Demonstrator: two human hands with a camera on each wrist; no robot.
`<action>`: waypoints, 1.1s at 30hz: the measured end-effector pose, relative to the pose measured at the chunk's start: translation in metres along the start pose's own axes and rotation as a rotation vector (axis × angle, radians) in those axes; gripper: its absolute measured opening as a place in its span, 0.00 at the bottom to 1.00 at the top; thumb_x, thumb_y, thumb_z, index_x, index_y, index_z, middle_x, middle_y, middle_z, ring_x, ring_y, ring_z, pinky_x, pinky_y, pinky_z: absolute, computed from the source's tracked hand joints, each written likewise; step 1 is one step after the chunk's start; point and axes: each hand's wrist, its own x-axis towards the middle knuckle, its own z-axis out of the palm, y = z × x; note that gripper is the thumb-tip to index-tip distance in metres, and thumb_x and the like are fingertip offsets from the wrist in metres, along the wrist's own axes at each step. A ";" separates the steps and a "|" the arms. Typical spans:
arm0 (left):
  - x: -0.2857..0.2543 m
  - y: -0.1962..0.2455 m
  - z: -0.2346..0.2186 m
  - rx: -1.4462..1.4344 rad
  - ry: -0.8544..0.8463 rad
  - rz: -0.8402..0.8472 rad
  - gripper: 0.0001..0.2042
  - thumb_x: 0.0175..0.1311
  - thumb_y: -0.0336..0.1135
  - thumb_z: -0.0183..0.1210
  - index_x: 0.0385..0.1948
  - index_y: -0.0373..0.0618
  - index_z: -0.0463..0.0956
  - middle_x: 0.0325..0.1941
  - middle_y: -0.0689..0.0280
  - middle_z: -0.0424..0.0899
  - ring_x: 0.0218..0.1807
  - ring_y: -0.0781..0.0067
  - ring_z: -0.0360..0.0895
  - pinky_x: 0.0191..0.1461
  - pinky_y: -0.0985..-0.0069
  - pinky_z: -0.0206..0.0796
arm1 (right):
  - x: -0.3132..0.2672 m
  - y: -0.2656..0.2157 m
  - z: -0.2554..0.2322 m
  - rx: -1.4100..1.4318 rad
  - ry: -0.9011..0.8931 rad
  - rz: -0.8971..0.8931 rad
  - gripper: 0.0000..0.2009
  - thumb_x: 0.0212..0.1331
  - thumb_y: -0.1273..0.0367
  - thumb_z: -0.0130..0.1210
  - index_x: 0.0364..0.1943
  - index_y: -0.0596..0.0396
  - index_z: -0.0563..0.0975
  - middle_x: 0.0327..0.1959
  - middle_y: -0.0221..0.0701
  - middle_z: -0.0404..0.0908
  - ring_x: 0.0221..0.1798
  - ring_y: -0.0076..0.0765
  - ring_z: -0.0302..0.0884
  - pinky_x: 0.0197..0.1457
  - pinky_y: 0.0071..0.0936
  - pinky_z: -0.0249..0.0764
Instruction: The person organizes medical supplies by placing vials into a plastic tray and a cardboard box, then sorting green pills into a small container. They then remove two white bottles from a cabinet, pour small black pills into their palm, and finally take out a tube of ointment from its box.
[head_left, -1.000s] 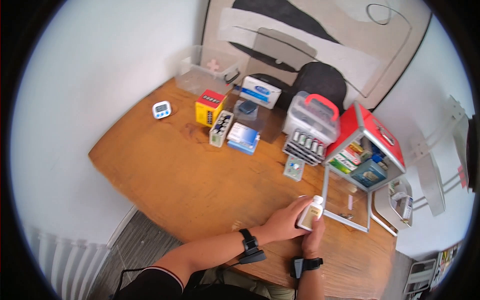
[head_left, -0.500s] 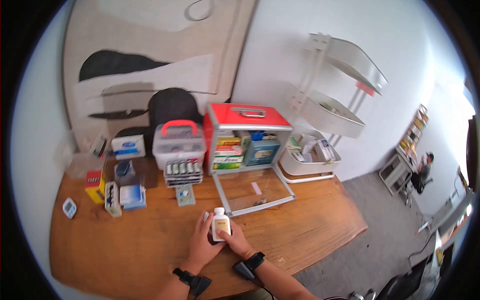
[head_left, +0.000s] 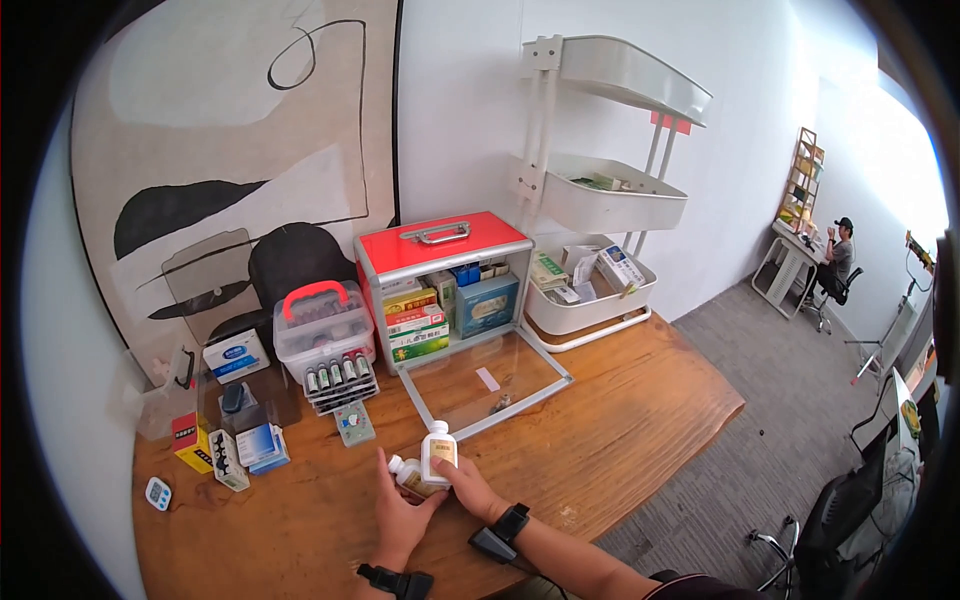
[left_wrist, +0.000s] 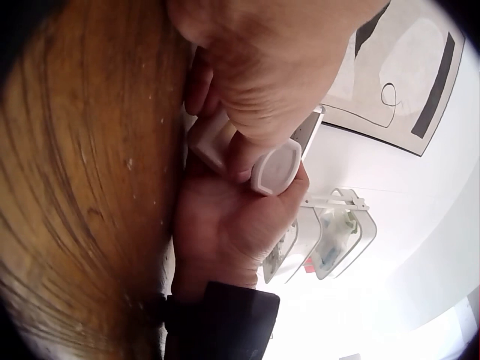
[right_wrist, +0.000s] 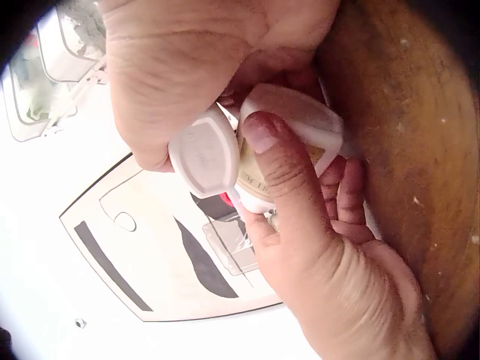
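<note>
Two white plastic bottles with tan labels are held close together over the near part of the wooden table (head_left: 330, 520). My right hand (head_left: 475, 490) grips the upright bottle (head_left: 439, 455), its thumb across the label. My left hand (head_left: 402, 520) holds the second bottle (head_left: 409, 474), which leans left and is partly hidden behind the first. In the right wrist view, the left thumb (right_wrist: 289, 176) lies over the side of the left-hand bottle (right_wrist: 289, 112), with fingers curled beyond it. Beside it shows the flat base of the right-hand bottle (right_wrist: 205, 154).
Beyond the hands, a red medicine cabinet (head_left: 450, 245) full of boxes has its clear door (head_left: 470, 385) folded down onto the table. To its left stand a clear case with a red handle (head_left: 322, 325), battery racks (head_left: 340, 380) and several small boxes. A white trolley (head_left: 590, 310) stands behind right.
The head view has swung to the right. Both hands still hold the bottles; the left-hand bottle, mostly hidden before, now shows its cap and label, tilted beside the other.
</note>
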 end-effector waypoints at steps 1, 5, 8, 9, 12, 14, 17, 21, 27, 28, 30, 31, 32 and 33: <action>0.000 0.002 0.000 -0.089 -0.012 -0.020 0.56 0.47 0.22 0.77 0.77 0.43 0.46 0.66 0.52 0.70 0.50 0.69 0.80 0.51 0.73 0.78 | 0.001 0.002 -0.001 0.003 -0.007 0.002 0.19 0.74 0.58 0.53 0.55 0.61 0.77 0.49 0.29 0.82 0.51 0.24 0.78 0.56 0.26 0.75; 0.005 -0.013 -0.003 -0.162 0.003 -0.084 0.51 0.49 0.22 0.77 0.75 0.41 0.50 0.62 0.54 0.74 0.51 0.69 0.80 0.53 0.72 0.78 | 0.002 0.004 -0.004 -0.033 -0.017 -0.028 0.18 0.74 0.58 0.54 0.52 0.60 0.79 0.46 0.26 0.82 0.48 0.21 0.77 0.52 0.24 0.75; 0.002 -0.023 -0.011 -0.011 0.001 -0.133 0.42 0.51 0.25 0.77 0.69 0.39 0.60 0.55 0.58 0.79 0.49 0.72 0.81 0.51 0.74 0.78 | 0.002 0.010 -0.004 -0.007 -0.047 -0.023 0.16 0.74 0.58 0.55 0.50 0.59 0.79 0.44 0.25 0.82 0.46 0.20 0.77 0.51 0.24 0.76; 0.003 -0.014 -0.011 -0.024 -0.002 -0.123 0.38 0.53 0.27 0.77 0.65 0.39 0.64 0.51 0.60 0.81 0.47 0.74 0.81 0.49 0.75 0.77 | 0.003 0.009 -0.004 -0.012 -0.025 -0.030 0.16 0.74 0.59 0.55 0.50 0.59 0.79 0.43 0.24 0.82 0.45 0.20 0.77 0.50 0.24 0.75; 0.004 -0.007 -0.014 0.036 0.019 -0.126 0.27 0.56 0.30 0.76 0.55 0.39 0.70 0.45 0.64 0.83 0.44 0.79 0.81 0.44 0.78 0.76 | 0.003 0.007 -0.006 -0.003 0.017 -0.008 0.16 0.74 0.60 0.55 0.50 0.60 0.79 0.43 0.26 0.83 0.45 0.21 0.78 0.51 0.24 0.76; 0.004 -0.017 -0.013 -0.066 -0.037 -0.118 0.23 0.59 0.31 0.75 0.51 0.39 0.71 0.43 0.66 0.83 0.43 0.80 0.80 0.43 0.79 0.75 | 0.005 0.006 -0.007 0.129 0.019 0.046 0.15 0.73 0.62 0.55 0.51 0.62 0.78 0.45 0.34 0.86 0.49 0.28 0.82 0.54 0.25 0.78; 0.002 -0.003 -0.015 -0.228 0.045 -0.184 0.20 0.62 0.33 0.72 0.48 0.40 0.70 0.41 0.65 0.81 0.39 0.78 0.80 0.37 0.78 0.77 | 0.004 -0.007 -0.011 0.369 0.010 0.077 0.14 0.73 0.64 0.54 0.55 0.58 0.76 0.51 0.37 0.85 0.55 0.36 0.83 0.61 0.35 0.79; 0.009 0.008 -0.021 -0.522 0.256 -0.281 0.15 0.70 0.35 0.64 0.51 0.40 0.70 0.46 0.62 0.82 0.40 0.72 0.83 0.36 0.75 0.83 | 0.006 -0.007 -0.033 0.772 -0.042 0.037 0.21 0.76 0.57 0.49 0.64 0.55 0.71 0.61 0.37 0.80 0.65 0.41 0.76 0.68 0.41 0.75; 0.007 0.006 -0.016 -0.539 0.152 -0.346 0.16 0.74 0.39 0.59 0.54 0.40 0.70 0.50 0.59 0.83 0.43 0.67 0.85 0.43 0.74 0.83 | 0.001 -0.006 -0.023 0.622 -0.041 0.044 0.23 0.77 0.54 0.48 0.66 0.53 0.70 0.64 0.32 0.77 0.69 0.35 0.73 0.72 0.40 0.69; 0.003 0.007 -0.010 -0.521 0.041 -0.339 0.16 0.75 0.39 0.59 0.54 0.39 0.70 0.50 0.59 0.83 0.43 0.67 0.85 0.44 0.73 0.83 | 0.000 -0.002 -0.018 0.502 -0.047 0.059 0.23 0.77 0.55 0.49 0.67 0.54 0.70 0.64 0.32 0.77 0.68 0.34 0.73 0.72 0.40 0.69; -0.002 0.004 -0.003 -0.521 -0.003 -0.403 0.17 0.75 0.39 0.59 0.55 0.39 0.69 0.50 0.59 0.83 0.43 0.68 0.85 0.46 0.73 0.82 | -0.003 -0.004 -0.015 0.482 -0.048 0.078 0.21 0.76 0.57 0.51 0.64 0.55 0.72 0.62 0.32 0.79 0.64 0.32 0.77 0.69 0.37 0.73; -0.001 0.005 -0.002 -0.507 -0.020 -0.393 0.17 0.74 0.39 0.60 0.55 0.38 0.69 0.50 0.59 0.83 0.42 0.69 0.85 0.45 0.73 0.82 | -0.002 -0.007 -0.015 0.475 -0.050 0.076 0.21 0.76 0.58 0.51 0.63 0.56 0.72 0.60 0.32 0.80 0.62 0.32 0.78 0.67 0.36 0.74; -0.001 0.007 -0.001 -0.492 -0.034 -0.381 0.18 0.74 0.39 0.60 0.56 0.38 0.69 0.50 0.59 0.83 0.42 0.69 0.85 0.45 0.73 0.82 | -0.003 -0.011 -0.014 0.469 -0.055 0.075 0.20 0.76 0.58 0.51 0.62 0.57 0.73 0.59 0.33 0.80 0.61 0.32 0.79 0.65 0.35 0.76; 0.000 0.008 0.000 -0.482 -0.044 -0.394 0.18 0.74 0.39 0.60 0.56 0.38 0.69 0.50 0.59 0.83 0.42 0.69 0.85 0.45 0.73 0.82 | -0.004 -0.018 -0.011 0.492 -0.048 0.078 0.17 0.75 0.60 0.54 0.58 0.55 0.76 0.54 0.28 0.82 0.56 0.25 0.80 0.61 0.27 0.77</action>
